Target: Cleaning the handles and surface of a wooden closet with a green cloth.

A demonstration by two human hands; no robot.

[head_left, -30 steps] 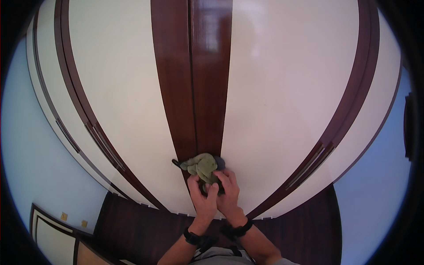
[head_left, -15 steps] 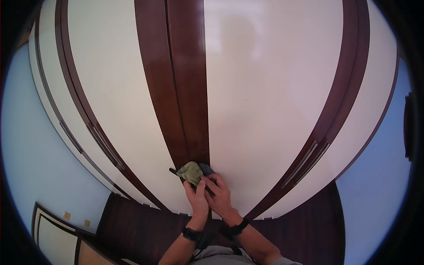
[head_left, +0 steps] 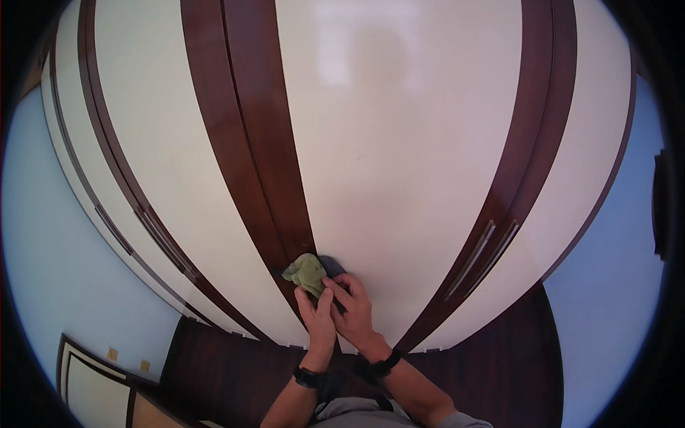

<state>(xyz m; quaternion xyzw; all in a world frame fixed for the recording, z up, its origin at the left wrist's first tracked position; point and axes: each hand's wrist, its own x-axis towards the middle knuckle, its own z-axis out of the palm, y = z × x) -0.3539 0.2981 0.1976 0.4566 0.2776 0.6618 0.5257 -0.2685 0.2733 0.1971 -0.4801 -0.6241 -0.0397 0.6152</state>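
Note:
Both hands are together in front of a tall wardrobe, around a crumpled olive-green cloth item point(head_left: 307, 270). My left hand point(head_left: 318, 317) is closed on its lower side, with the thumb up. From the right, my right hand point(head_left: 352, 307) pinches the item's right side with bent fingers. Behind the right fingers shows a dark grey-blue cloth part point(head_left: 331, 266); whether it belongs to the green cloth I cannot tell. A dark piece also sticks out at the cloth's left. My fingers and the folds hide the lower part of the bundle.
The wardrobe's cream door panels point(head_left: 399, 185) and dark brown wooden strips point(head_left: 260, 164) stand close ahead. Metal handles point(head_left: 479, 260) sit at the right. A dark wooden floor point(head_left: 485, 378) lies below, and a low cabinet point(head_left: 96, 378) stands at the lower left by a blue wall point(head_left: 78, 264).
The wardrobe has shifted left in view as my head turned slightly. Both hands stay on the cloth, which sits slightly higher in the picture; its folds have changed a little.

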